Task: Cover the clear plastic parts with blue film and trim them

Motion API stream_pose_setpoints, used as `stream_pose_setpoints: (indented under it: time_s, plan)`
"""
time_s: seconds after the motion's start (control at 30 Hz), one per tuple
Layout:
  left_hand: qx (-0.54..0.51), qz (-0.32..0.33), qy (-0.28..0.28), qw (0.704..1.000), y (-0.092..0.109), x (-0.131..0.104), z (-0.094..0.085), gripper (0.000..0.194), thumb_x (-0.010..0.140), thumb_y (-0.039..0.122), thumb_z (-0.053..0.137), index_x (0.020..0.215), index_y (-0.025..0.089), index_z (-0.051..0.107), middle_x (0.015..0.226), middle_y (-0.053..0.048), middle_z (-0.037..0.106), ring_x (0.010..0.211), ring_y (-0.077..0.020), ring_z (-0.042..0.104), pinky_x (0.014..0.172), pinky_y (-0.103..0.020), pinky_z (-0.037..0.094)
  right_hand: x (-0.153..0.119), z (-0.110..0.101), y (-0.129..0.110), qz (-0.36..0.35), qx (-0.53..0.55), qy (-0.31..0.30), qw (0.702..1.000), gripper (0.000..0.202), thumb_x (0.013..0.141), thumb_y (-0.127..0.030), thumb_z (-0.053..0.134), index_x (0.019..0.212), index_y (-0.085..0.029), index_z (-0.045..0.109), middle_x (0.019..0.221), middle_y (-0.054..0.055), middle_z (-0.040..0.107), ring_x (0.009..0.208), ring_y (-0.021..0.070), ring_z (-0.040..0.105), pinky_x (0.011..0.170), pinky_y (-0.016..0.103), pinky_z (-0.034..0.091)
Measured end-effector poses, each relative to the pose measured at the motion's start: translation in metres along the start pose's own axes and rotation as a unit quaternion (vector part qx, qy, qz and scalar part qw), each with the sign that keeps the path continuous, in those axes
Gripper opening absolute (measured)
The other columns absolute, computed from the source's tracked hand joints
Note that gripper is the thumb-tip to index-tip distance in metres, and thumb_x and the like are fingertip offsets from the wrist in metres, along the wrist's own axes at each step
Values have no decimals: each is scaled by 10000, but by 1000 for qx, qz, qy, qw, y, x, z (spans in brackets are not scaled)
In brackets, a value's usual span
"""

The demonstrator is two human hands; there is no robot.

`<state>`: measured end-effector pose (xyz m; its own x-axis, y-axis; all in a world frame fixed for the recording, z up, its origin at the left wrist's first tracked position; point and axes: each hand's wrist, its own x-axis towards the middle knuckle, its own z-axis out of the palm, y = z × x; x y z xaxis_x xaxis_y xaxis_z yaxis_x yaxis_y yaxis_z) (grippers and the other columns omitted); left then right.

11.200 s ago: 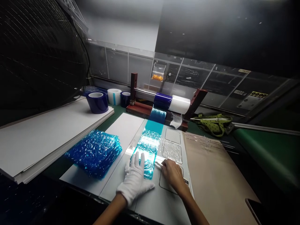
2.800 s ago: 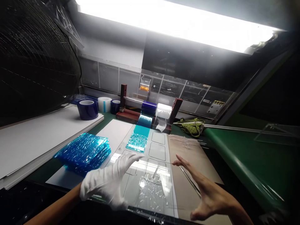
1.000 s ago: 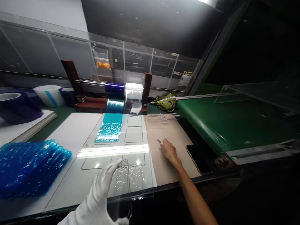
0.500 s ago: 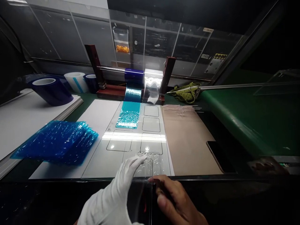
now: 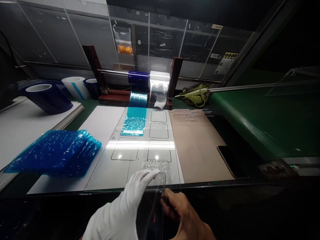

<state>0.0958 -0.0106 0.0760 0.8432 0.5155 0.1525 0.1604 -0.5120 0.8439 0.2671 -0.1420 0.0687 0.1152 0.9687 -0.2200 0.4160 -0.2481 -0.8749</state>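
My left hand (image 5: 122, 203), in a white glove, grips a clear rounded-corner panel (image 5: 160, 178) upright at the bench's front edge, thumb and fingers on opposite sides. Crinkled clear film (image 5: 151, 164) sticks out past the panel's far end. My bare right hand (image 5: 185, 210) is closed against the panel's right edge. Something small and dark shows between its fingers, too hidden to name. Beyond lies a clear-topped white sheet (image 5: 107, 175) with outlined rounded rectangles. A teal film strip (image 5: 135, 121) runs onto it from a blue roll (image 5: 138, 78).
A clear film roll (image 5: 160, 80) shares the wooden stand's rod (image 5: 112, 71). On the left are stacked blue film pieces (image 5: 60, 150) and a large blue roll (image 5: 50, 100). To the right lie brown paper (image 5: 200, 150), a phone (image 5: 230, 161) and a green pouch (image 5: 196, 96).
My right hand has turned and its fingers have curled in more tightly along the panel's edge. The panel and left hand have barely moved; the view has shifted slightly.
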Motion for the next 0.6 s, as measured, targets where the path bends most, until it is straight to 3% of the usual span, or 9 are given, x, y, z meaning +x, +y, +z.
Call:
stream_pose_setpoints:
  time_s: [0.1, 0.27, 0.37, 0.47, 0.53, 0.6]
  plan:
    - [30, 0, 22, 999, -7, 10, 12, 528, 823, 308, 489, 1350, 302, 453, 1185, -74, 580, 1120, -266, 541, 1023, -454, 402, -1, 2, 5, 3, 6, 2, 1000, 684, 396, -708, 771, 817, -228, 528, 775, -11, 498, 690, 137, 458, 564, 224, 419]
    - [36, -9, 40, 999, -15, 18, 24, 470, 852, 295, 426, 1317, 288, 494, 1133, -81, 587, 1057, -255, 555, 1001, -459, 410, 3, -2, -2, -85, 6, 16, 996, 650, 516, -812, 628, 646, -217, 403, 599, -49, 405, 548, 88, 344, 460, 198, 315]
    - [-10, -4, 9, 1000, -3, 18, 17, 580, 790, 372, 519, 1355, 258, 452, 1200, -103, 556, 1131, -304, 507, 1031, -489, 367, 4, -1, -2, -99, 20, 45, 994, 651, 594, -855, 507, 635, -215, 400, 571, -51, 396, 519, 82, 321, 439, 199, 295]
    - [-20, 4, -20, 1000, 16, 18, 6, 732, 707, 422, 596, 1392, 259, 394, 1289, -109, 497, 1198, -343, 453, 1049, -504, 337, 1, 6, 10, -112, 4, 74, 991, 620, 605, -828, 538, 680, -216, 470, 620, -32, 451, 554, 99, 386, 456, 197, 354]
    - [29, 7, -27, 999, 25, 17, 2, 849, 636, 416, 645, 1415, 265, 344, 1324, -112, 457, 1208, -358, 435, 1044, -503, 340, -3, 9, 22, -141, -13, 121, 982, 581, 595, -784, 603, 666, -223, 475, 598, -34, 434, 534, 103, 388, 456, 215, 372]
    - [126, 2, 13, 992, 31, 17, 1, 982, 549, 370, 688, 1435, 254, 282, 1328, -129, 421, 1198, -378, 418, 1033, -533, 325, -8, 7, 33, -164, -21, 177, 970, 552, 596, -745, 643, 626, -233, 439, 559, -43, 384, 508, 107, 362, 467, 246, 378]
